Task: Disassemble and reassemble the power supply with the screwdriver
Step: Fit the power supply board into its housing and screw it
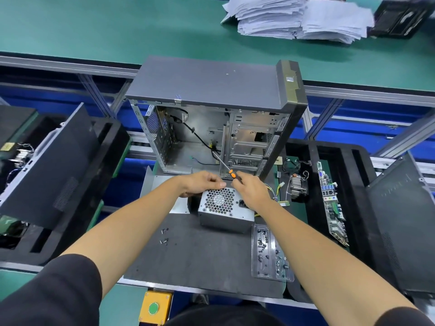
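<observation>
Holding the screwdriver (pixel 231 173), the right hand (pixel 253 189) has its fingers curled round the orange-and-black handle; the shaft angles up and away toward the open case (pixel 211 90). Tip sits near the case's lower opening; contact cannot be told. Left hand (pixel 200 183) rests on the far top edge of the power supply (pixel 224 209), fingers bent over that edge, thumb pointing toward the right hand. Both hands nearly meet above the power supply's far edge.

Power supply: grey metal box on the dark mat (pixel 200 255), just in front of the case, honeycomb fan grille facing up, socket beside the grille partly under the right wrist. Wires (pixel 274 192) trail out right of the power supply.

Loose screws (pixel 164 236) lie on the mat, nearer the person and left of the power supply. Clear plastic tray (pixel 268 252) with small parts sits near-right of it. Motherboard (pixel 332 208) stands on edge further right, with a heatsink (pixel 297 184) between it and the power supply. Paper stack (pixel 299 17) lies far behind the case on the green desk (pixel 94 27).
</observation>
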`<state>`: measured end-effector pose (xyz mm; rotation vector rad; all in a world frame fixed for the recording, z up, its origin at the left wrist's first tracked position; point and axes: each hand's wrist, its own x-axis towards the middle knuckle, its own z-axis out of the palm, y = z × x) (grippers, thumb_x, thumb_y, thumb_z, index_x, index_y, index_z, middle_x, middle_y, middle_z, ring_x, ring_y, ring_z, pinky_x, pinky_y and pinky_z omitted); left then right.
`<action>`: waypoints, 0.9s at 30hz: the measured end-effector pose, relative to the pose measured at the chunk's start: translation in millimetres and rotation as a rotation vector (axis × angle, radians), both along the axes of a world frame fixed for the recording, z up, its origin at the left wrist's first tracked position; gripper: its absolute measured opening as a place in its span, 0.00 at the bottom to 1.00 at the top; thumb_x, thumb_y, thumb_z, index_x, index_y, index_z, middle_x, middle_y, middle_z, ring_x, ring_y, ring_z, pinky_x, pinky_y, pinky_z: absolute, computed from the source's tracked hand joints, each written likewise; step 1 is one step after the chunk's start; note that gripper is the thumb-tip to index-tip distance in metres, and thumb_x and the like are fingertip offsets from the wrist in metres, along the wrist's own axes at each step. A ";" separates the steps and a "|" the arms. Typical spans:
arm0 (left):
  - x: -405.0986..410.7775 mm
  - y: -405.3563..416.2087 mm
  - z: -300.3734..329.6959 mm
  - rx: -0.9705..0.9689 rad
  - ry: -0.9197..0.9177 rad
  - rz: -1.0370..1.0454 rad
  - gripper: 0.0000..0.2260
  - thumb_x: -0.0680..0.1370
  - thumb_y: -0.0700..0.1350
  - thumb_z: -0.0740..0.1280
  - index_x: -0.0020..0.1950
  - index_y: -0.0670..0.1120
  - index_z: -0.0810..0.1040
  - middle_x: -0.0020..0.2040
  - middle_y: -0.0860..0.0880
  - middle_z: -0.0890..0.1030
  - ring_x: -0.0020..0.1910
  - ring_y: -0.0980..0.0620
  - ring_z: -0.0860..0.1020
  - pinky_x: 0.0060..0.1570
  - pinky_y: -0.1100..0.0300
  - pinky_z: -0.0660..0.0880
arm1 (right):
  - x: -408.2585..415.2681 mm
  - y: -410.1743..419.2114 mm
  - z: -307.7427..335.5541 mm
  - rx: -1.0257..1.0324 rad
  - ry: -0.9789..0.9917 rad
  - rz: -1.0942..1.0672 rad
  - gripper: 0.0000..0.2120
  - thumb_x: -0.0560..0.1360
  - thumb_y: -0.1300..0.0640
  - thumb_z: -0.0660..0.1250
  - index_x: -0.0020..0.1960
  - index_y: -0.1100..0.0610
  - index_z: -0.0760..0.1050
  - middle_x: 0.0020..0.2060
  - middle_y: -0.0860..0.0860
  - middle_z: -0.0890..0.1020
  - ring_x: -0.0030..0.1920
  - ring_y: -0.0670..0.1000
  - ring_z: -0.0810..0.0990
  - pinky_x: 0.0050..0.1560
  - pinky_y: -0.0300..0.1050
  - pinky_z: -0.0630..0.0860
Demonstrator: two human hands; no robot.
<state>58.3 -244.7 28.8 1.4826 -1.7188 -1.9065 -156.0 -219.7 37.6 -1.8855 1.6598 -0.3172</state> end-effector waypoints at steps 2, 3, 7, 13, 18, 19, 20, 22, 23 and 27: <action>0.7 3.9 -1.0 -0.019 0.046 0.054 0.11 0.78 0.52 0.72 0.54 0.47 0.79 0.49 0.50 0.82 0.50 0.58 0.78 0.60 0.59 0.69 | 0.9 -0.8 2.0 -0.011 0.035 0.040 0.11 0.75 0.46 0.59 0.37 0.50 0.64 0.32 0.50 0.76 0.34 0.54 0.73 0.32 0.48 0.63; 0.7 5.9 0.3 -0.025 0.049 0.067 0.10 0.79 0.51 0.72 0.54 0.46 0.78 0.49 0.50 0.83 0.50 0.58 0.78 0.60 0.59 0.69 | 1.3 -2.0 2.0 -0.009 0.042 0.047 0.12 0.74 0.46 0.60 0.37 0.50 0.63 0.32 0.50 0.76 0.34 0.54 0.73 0.32 0.48 0.63; 0.5 9.9 10.9 -0.081 -0.020 0.045 0.15 0.80 0.53 0.69 0.58 0.43 0.77 0.50 0.51 0.82 0.51 0.57 0.78 0.59 0.59 0.72 | 0.5 -6.6 -4.7 0.005 0.052 0.067 0.11 0.75 0.46 0.59 0.38 0.49 0.63 0.31 0.49 0.75 0.32 0.52 0.73 0.31 0.47 0.63; 53.9 56.5 22.8 -0.665 -0.157 0.205 0.06 0.82 0.53 0.65 0.48 0.53 0.74 0.43 0.56 0.78 0.41 0.60 0.74 0.41 0.70 0.69 | -2.6 -9.9 -12.7 -0.010 0.043 0.083 0.11 0.73 0.44 0.55 0.39 0.50 0.64 0.30 0.50 0.76 0.31 0.52 0.74 0.32 0.47 0.66; 117.3 137.6 -27.5 -0.546 -0.370 0.262 0.12 0.80 0.59 0.67 0.43 0.56 0.69 0.38 0.56 0.76 0.35 0.57 0.71 0.37 0.66 0.69 | -2.6 -12.5 -14.9 -0.007 0.019 0.093 0.11 0.75 0.47 0.57 0.39 0.52 0.64 0.28 0.49 0.73 0.29 0.51 0.69 0.32 0.48 0.65; 124.5 145.9 -38.7 -0.496 -0.398 0.293 0.12 0.79 0.57 0.70 0.42 0.55 0.70 0.37 0.55 0.76 0.34 0.57 0.71 0.36 0.65 0.69 | -2.7 -13.1 -15.3 -0.003 0.016 0.091 0.10 0.76 0.48 0.58 0.39 0.53 0.64 0.28 0.48 0.73 0.29 0.51 0.69 0.32 0.48 0.65; 129.5 150.7 -48.5 -0.445 -0.408 0.336 0.12 0.77 0.53 0.73 0.42 0.53 0.71 0.36 0.54 0.77 0.34 0.58 0.72 0.36 0.64 0.69 | -2.8 -13.3 -15.8 0.001 0.010 0.088 0.10 0.76 0.49 0.59 0.40 0.53 0.65 0.28 0.49 0.73 0.29 0.51 0.69 0.32 0.48 0.65; 134.5 153.5 -61.7 -0.360 -0.410 0.401 0.13 0.74 0.46 0.78 0.43 0.50 0.73 0.35 0.52 0.77 0.33 0.59 0.72 0.38 0.62 0.70 | -3.2 -13.5 -16.0 0.011 0.006 0.083 0.10 0.77 0.50 0.59 0.40 0.54 0.65 0.29 0.49 0.72 0.29 0.51 0.68 0.32 0.48 0.65; 135.3 152.8 -64.8 -0.331 -0.419 0.410 0.13 0.73 0.44 0.79 0.43 0.47 0.74 0.35 0.51 0.78 0.32 0.59 0.72 0.39 0.60 0.72 | -3.3 -13.5 -15.7 0.017 0.010 0.080 0.10 0.77 0.50 0.59 0.40 0.54 0.65 0.29 0.49 0.72 0.29 0.51 0.68 0.33 0.48 0.66; 132.4 146.5 -68.3 -0.303 -0.500 0.371 0.13 0.70 0.42 0.80 0.43 0.43 0.77 0.39 0.46 0.80 0.35 0.55 0.74 0.43 0.55 0.76 | -2.3 -14.6 -13.6 0.028 0.019 0.088 0.11 0.78 0.51 0.59 0.39 0.52 0.64 0.29 0.49 0.72 0.29 0.51 0.68 0.32 0.48 0.66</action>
